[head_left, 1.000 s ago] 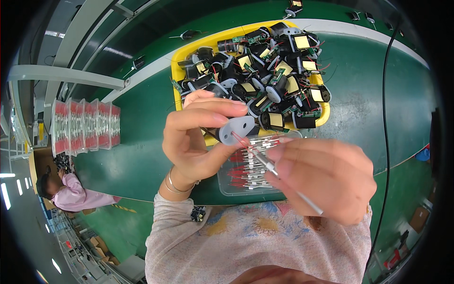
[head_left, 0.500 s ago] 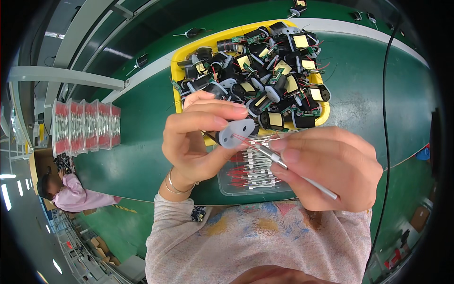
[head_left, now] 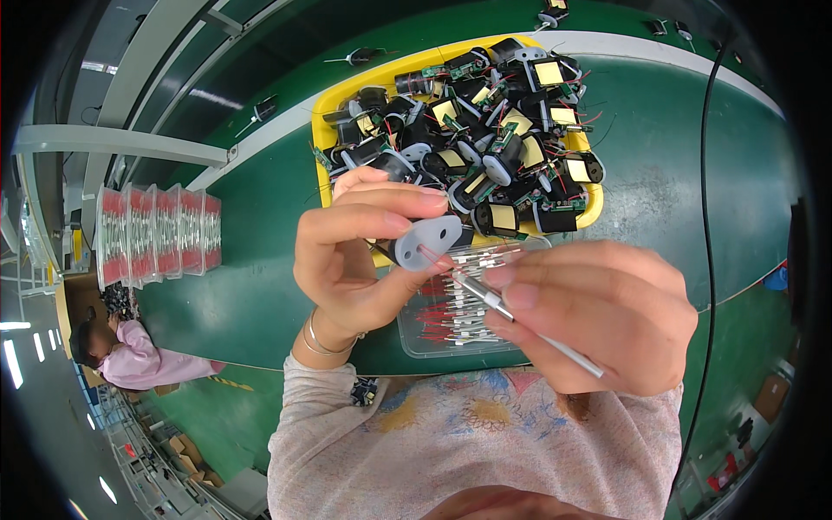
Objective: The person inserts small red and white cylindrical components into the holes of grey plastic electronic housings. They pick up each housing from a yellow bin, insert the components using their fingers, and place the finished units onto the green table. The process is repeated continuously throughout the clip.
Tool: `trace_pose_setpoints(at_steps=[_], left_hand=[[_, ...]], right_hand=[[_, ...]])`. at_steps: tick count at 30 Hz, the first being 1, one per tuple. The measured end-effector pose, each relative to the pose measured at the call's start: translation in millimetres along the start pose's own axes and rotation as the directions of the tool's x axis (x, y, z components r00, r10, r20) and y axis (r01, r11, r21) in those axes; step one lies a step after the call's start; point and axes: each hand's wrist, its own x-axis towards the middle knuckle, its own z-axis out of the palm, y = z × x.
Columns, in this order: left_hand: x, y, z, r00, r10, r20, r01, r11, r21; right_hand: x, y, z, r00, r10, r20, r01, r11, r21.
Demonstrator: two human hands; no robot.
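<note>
Over the long dark-green desk [head_left: 641, 165], I have the left hand [head_left: 347, 247] pinching a pale-grey oval plastic flange [head_left: 427, 235]; the right hand [head_left: 620, 312] grips a slim silver metal rod [head_left: 488, 299], thin red wires [head_left: 439, 262] apparently linking both pieces.

Between the left hand [head_left: 348, 247] and the stack of clear boxes [head_left: 159, 236], the counter [head_left: 251, 238] is offering an open stretch. Another is lying right of the yellow bin [head_left: 322, 137], reaching to the black cable [head_left: 706, 173], which is cutting down across that side. The bin, heaped with black parts [head_left: 556, 222], is blocking the way ahead of the left hand. Below both hands, the clear tray [head_left: 410, 334] is taking up room. Red wires [head_left: 432, 255] are spanning the narrow gap between the pale plate [head_left: 429, 239] and the metal tube [head_left: 482, 295] in the right hand [head_left: 611, 312].
</note>
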Motion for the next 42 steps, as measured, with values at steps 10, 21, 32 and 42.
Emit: trace_pose_setpoints(at_steps=[10, 21, 32, 42], left_hand=[[1, -1, 0, 1.0, 0.031, 0.006, -0.031, 1.0, 0.003], [-3, 9, 5, 0.98, -0.193, -0.045, 0.18, 0.961, -0.212], [-10, 29, 2, 0.976, -0.201, -0.088, 0.178, 0.958, -0.224], [0, 35, -5, 0.968, -0.251, 0.034, 0.25, 0.927, -0.279]], right_hand=[[-3, 10, -5, 0.979, -0.111, 0.169, 0.131, 0.985, -0.112], [4, 23, -4, 0.972, -0.125, 0.199, 0.16, 0.972, -0.172], [2, 18, -3, 0.949, -0.204, 0.24, 0.245, 0.957, -0.157], [2, 20, -4, 0.928, -0.246, 0.281, 0.268, 0.963, -0.041]])
